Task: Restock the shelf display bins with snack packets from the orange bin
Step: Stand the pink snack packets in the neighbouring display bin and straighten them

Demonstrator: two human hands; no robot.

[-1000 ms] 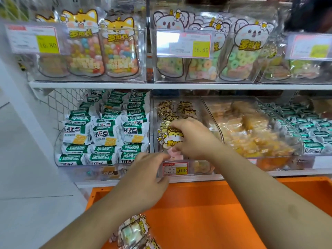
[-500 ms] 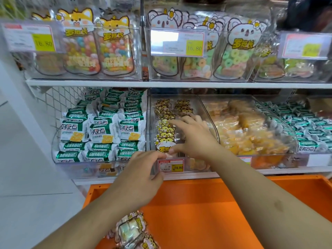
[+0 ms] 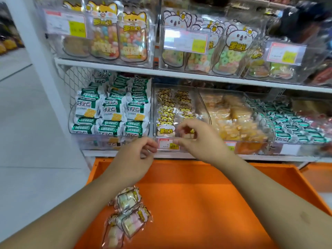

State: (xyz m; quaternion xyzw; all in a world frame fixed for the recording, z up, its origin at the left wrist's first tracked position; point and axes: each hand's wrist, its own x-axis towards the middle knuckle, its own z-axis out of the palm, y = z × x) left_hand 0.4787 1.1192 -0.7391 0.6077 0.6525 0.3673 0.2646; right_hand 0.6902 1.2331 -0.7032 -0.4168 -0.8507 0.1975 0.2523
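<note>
Both hands have pulled back from the clear display bin point(image 3: 179, 112) since a moment ago; my right hand point(image 3: 199, 141), which was down inside the bin on the cat-face packets, now sits at the bin's front lip, just above the price tag point(image 3: 168, 143); my left hand point(image 3: 133, 159) has dropped slightly and hangs below and left of that tag, over the far edge of the orange bin point(image 3: 206, 194); right fingers point(image 3: 186, 130) are curled, thumb and forefinger close together near a small packet at the bin front, but I cannot tell if they pinch it or just touch it; left fingers point(image 3: 149, 146) are loosely curled with nothing in them; cat-face packets point(image 3: 166, 114) stand in rows inside the clear bin, front one upright against the front wall; three or so marshmallow snack packets point(image 3: 128, 214) lie flat in a loose overlapping pile on the orange bin floor, left of centre, near my left forearm; orange bin sits right below the lower shelf point(image 3: 197, 156); green-and-white biscuit packs point(image 3: 111, 108) fill the bin to the left; yellow wrapped snacks point(image 3: 231, 119) fill the bin to the right; further right, more green-wrapped pieces point(image 3: 294, 123); upper shelf point(image 3: 161, 72) carries clear boxes of fox-print candy bags point(image 3: 118, 36) and koala-print ring-candy bags point(image 3: 231, 51), each with a price card on the front.
</note>
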